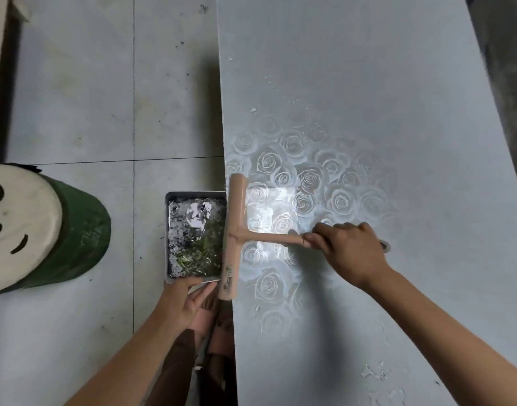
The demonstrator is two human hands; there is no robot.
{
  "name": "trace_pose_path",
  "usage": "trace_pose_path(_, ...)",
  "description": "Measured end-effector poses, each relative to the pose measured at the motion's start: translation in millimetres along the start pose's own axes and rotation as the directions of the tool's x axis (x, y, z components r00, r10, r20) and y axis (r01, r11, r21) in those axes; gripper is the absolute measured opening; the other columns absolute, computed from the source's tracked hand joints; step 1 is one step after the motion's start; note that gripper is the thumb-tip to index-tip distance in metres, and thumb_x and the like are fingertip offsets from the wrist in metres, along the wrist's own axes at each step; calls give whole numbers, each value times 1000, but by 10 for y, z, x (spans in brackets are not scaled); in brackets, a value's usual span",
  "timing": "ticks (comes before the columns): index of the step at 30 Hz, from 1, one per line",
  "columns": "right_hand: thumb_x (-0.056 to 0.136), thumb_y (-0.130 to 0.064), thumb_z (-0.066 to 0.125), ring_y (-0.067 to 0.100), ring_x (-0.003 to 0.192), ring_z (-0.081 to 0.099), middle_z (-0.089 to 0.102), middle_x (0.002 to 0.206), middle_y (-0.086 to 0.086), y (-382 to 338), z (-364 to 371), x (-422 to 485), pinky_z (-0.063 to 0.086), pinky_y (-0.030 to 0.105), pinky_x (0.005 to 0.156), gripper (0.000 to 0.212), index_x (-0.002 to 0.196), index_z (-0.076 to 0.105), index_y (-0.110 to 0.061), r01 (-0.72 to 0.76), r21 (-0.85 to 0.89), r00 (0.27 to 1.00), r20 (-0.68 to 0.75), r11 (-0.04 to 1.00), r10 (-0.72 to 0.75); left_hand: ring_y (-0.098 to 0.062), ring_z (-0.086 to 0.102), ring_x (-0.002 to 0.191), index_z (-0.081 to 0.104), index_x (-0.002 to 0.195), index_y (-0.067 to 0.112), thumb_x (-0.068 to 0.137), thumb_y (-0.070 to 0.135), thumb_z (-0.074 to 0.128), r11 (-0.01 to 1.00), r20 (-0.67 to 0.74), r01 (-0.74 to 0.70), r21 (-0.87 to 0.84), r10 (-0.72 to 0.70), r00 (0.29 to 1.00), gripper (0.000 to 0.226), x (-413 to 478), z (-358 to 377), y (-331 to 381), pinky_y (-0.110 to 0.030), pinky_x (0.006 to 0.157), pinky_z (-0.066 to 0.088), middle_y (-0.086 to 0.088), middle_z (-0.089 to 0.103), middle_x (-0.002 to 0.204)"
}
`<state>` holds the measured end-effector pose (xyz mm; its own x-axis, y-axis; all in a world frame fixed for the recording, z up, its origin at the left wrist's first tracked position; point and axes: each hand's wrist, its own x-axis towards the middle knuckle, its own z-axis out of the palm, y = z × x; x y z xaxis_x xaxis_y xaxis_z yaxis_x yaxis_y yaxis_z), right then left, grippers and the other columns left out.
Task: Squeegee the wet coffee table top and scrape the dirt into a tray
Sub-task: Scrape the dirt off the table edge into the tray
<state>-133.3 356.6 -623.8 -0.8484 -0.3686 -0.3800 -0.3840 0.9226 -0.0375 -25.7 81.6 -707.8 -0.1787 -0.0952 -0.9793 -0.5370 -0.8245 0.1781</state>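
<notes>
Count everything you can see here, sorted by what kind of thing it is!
Squeegee: 1
Tray: 1
Coffee table: 1
Green stool: 1
Hands: 2, the left hand holding the tray, the right hand holding the squeegee
Total: 6

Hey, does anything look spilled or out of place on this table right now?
Nothing spilled. The tray is held against the table edge beside the squeegee blade. Only unwiped water patches lie on the coffee table top nearest the person.
</notes>
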Motion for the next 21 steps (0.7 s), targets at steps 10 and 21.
trace_pose_path(10,88,-62,11,22,85,64,67,78,-4,463,-321,-365,33,35,73,58,96,60,-31,-116,-117,993,18,986,119,-39,59,99,50,86,1,88,-18,40,1000,-27,6,-3,-6,1000,21,-124,43,-27,-48,92,48,-24,62,85)
trace_pose_path(21,92,-58,28,28,77,64,67,72,1,248,-467,-188,31,37,70,46,87,61,-26,-71,-56,994,-89,996,66,-35,68,67,53,84,-3,89,-15,40,999,16,32,38,-33,999,18,-146,-20,-29,-36,60,58,-21,68,61)
